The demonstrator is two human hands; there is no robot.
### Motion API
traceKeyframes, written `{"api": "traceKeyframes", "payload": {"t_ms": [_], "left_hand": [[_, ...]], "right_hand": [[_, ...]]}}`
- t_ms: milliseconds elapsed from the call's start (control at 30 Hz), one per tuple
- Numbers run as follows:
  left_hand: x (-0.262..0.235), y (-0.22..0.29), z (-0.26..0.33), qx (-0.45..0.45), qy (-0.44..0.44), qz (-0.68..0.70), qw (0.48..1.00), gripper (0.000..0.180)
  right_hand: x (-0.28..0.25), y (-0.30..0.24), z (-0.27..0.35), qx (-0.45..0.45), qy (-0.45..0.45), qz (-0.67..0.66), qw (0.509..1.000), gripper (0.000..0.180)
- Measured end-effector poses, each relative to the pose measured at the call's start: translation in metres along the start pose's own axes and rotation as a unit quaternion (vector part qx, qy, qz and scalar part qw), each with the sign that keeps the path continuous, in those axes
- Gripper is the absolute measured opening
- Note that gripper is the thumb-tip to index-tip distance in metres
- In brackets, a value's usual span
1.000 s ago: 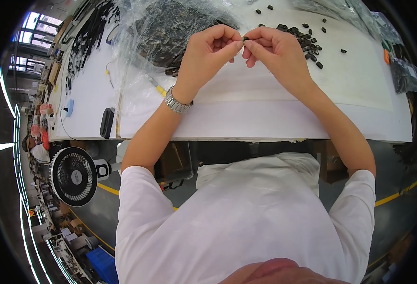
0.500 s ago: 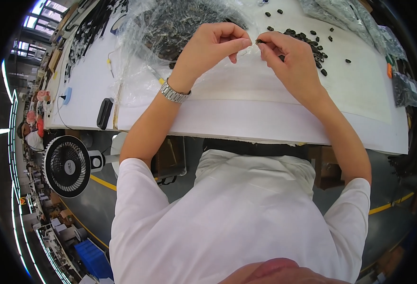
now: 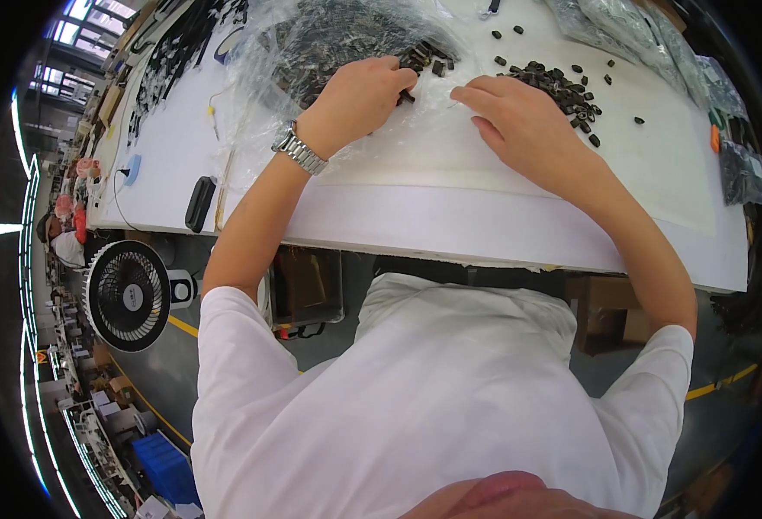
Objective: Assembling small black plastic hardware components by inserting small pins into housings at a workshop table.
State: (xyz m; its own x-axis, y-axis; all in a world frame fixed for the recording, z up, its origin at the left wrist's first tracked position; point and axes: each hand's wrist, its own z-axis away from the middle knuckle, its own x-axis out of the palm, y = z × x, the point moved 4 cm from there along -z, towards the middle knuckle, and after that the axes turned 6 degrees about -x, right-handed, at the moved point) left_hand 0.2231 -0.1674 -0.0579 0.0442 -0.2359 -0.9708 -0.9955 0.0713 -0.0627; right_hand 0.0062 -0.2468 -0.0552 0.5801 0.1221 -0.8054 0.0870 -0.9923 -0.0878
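My left hand (image 3: 355,102), with a metal-band watch (image 3: 299,150) on its wrist, is at the mouth of a clear plastic bag (image 3: 264,65) full of small dark parts. Its fingers are bent and closed at a small black part (image 3: 407,97), next to several loose dark pieces (image 3: 440,67). My right hand (image 3: 524,121) hovers over the white table, fingers stretched out and thumb apart. I make out no part in it. A pile of small black parts (image 3: 562,86) lies just beyond it.
Clear plastic bags (image 3: 619,39) lie at the far right, near an orange-handled tool (image 3: 715,138). On the left are black strips (image 3: 169,73), a black case (image 3: 199,204) and a blue device (image 3: 131,169). A fan (image 3: 128,296) stands left of the table edge (image 3: 485,257).
My hands were close together, the right one pinching a small dark part. Now the left has moved left to the bag's mouth. The right has opened and its part no longer shows.
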Motion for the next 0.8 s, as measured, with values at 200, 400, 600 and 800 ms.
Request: {"api": "traceKeyframes", "payload": {"t_ms": [200, 400, 600, 800], "left_hand": [[0.003, -0.005, -0.001, -0.042, 0.019, 0.032, 0.998, 0.014], [-0.006, -0.009, -0.001, -0.056, 0.094, 0.114, 0.987, 0.014], [-0.015, 0.006, -0.014, -0.165, 0.003, 0.559, 0.813, 0.016], [0.001, 0.025, -0.022, -0.147, 0.053, 0.639, 0.753, 0.023]], "right_hand": [[0.015, 0.024, 0.01, 0.065, -0.119, 0.065, 0.989, 0.01], [-0.001, 0.012, 0.008, 0.071, -0.013, 0.067, 0.995, 0.011], [0.009, 0.028, -0.012, 0.314, 0.007, -0.387, 0.867, 0.028], [0.038, 0.037, 0.006, 0.382, 0.109, -0.662, 0.636, 0.032]]}}
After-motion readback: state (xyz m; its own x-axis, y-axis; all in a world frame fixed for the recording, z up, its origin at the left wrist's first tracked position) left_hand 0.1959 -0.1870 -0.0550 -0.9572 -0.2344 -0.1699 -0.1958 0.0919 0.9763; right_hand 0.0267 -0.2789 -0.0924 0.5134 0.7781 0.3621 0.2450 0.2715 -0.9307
